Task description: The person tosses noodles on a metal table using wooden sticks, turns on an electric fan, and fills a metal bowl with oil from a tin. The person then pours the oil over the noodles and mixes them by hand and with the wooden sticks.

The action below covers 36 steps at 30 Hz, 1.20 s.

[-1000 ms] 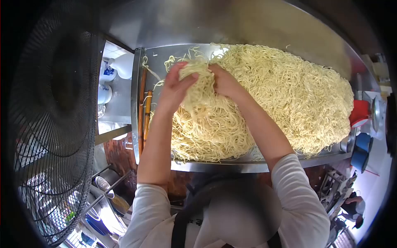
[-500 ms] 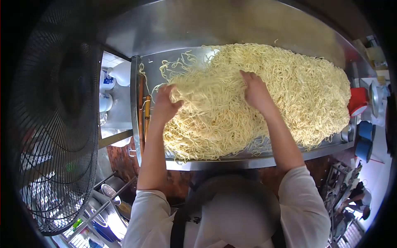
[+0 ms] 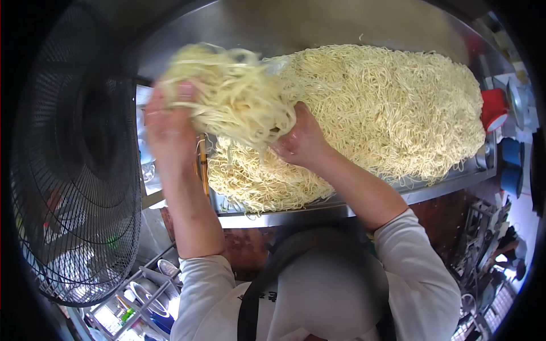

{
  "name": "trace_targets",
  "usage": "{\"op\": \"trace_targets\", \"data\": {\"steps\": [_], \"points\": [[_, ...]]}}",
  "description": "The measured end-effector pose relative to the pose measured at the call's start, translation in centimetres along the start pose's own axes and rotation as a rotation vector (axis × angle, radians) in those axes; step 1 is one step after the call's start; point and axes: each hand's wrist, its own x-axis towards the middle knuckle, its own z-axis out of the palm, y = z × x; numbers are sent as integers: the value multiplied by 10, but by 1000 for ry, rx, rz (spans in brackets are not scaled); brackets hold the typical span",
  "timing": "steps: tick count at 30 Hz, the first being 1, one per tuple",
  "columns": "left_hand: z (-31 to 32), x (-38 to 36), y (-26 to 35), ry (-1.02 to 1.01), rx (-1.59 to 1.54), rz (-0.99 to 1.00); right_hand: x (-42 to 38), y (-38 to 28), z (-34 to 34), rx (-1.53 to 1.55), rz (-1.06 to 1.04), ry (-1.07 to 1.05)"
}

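Observation:
Between my two hands a big clump of pale yellow noodles [image 3: 239, 99] is lifted above the metal table, blurred by motion. My left hand [image 3: 173, 108] grips its left side, the fingers curled into the strands and smeared. On the lower right of the clump, my right hand [image 3: 301, 139] is closed round noodles, its fingertips partly hidden. Below and to the right, a long heap of loose noodles [image 3: 387, 108] covers much of the steel table [image 3: 284, 219]. A smaller part of the heap lies beneath the lifted clump, near the front edge.
A large wire-caged fan [image 3: 85, 159] stands close on the left. Wooden-handled tools [image 3: 203, 165] lie along the table's left end. At the right end are a red container [image 3: 493, 109] and blue containers [image 3: 511, 167]. A rack with bowls [image 3: 145, 295] is at lower left.
Both hands were spread over the heap. Now they have closed on a clump and raised it up and to the left. The right hand moved left and slightly down.

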Motion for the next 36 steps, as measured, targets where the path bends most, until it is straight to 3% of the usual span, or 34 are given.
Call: {"op": "trace_targets", "data": {"steps": [1,3,4,5,7,9,10,11,13,15,16,18,19,20,21,22,24,25,26,27,29,31,32,34,35,36], "points": [[5,6,26,67,-131,38,0,-3,-14,-108,-60,-32],[-8,23,40,95,98,174,-26,49,-3,165,212,35],[-12,30,28,125,125,252,-41,72,-10,-125,398,-81],[-19,40,14,128,138,178,-57,94,-21,-419,577,-189],[-39,61,-29,135,160,36,-91,120,-43,-362,554,-370],[-62,65,-125,-295,324,-45,-96,79,-55,-482,493,-334],[-51,53,-188,-393,514,65,-91,63,-62,-544,459,-304],[-30,33,-203,-466,389,-284,-80,57,-56,-521,393,-195],[35,-19,-239,-620,379,-519,-36,54,-37,-483,244,34],[70,-62,-236,-694,673,-374,-15,64,-13,-483,377,-205],[66,-65,-219,-677,531,-347,-8,68,-7,-482,440,-321],[55,-66,-175,-626,248,-299,-22,58,-13,-243,305,-144],[44,-61,-153,-503,49,-183,-28,52,-14,-120,244,-54],[28,-55,-122,-369,-147,-73,-29,49,-13,-77,394,-206],[14,-39,-57,-422,63,-50,-23,49,-14,-41,537,-351],[8,-30,-39,-364,-109,30,-16,49,-17,-5,680,-490],[-3,-11,-10,-218,-327,117,6,73,8,-292,450,-685],[-8,6,7,-215,-70,294,19,90,30,-154,318,-373],[-14,23,25,-168,181,471,50,47,9,-146,-34,-294],[-16,43,45,-222,749,810,97,-9,-21,102,377,-452],[-28,71,12,-346,700,539,116,-55,-51,-6,79,13],[-52,72,-44,-410,789,327,115,-21,-39,-128,41,7],[-45,54,-36,-397,859,28,108,5,-28,-193,31,3],[-54,29,-81,-255,731,-166,68,59,-8,-473,-61,33],[-55,19,-118,-151,652,-190,68,62,-5,-560,130,-154],[-72,22,-202,-160,750,-126,66,64,-1,-638,322,-338]]}}
